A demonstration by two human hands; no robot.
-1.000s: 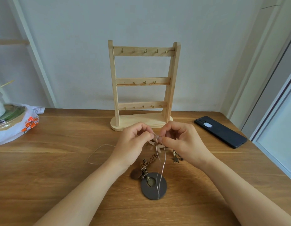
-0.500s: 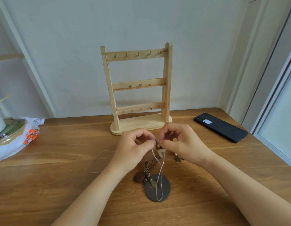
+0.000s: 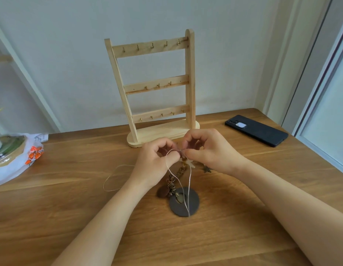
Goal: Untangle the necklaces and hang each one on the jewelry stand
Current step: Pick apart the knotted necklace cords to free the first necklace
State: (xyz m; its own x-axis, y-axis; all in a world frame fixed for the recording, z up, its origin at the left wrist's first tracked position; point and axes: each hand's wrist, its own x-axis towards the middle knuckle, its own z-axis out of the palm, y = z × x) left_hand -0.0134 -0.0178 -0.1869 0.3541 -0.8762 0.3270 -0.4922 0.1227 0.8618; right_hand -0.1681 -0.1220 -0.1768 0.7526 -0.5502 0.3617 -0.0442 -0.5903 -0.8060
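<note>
- Left hand (image 3: 155, 164): just in front of the jewelry stand (image 3: 190, 83), before the left half of its base. Fingers curled; thumb and forefinger pinch a thin cord (image 3: 189, 181).
- Right hand (image 3: 211, 152): just in front of the stand's right end. Fingers curled; pinches the same cord.
- Fingertips of the two hands almost meet.
- Both forearms bare, converging toward the stand.

A black smartphone (image 3: 256, 130) lies face down at right on the wooden table (image 3: 70, 217). At the left edge sits a white plastic bag (image 3: 17, 166) with orange print.
</note>
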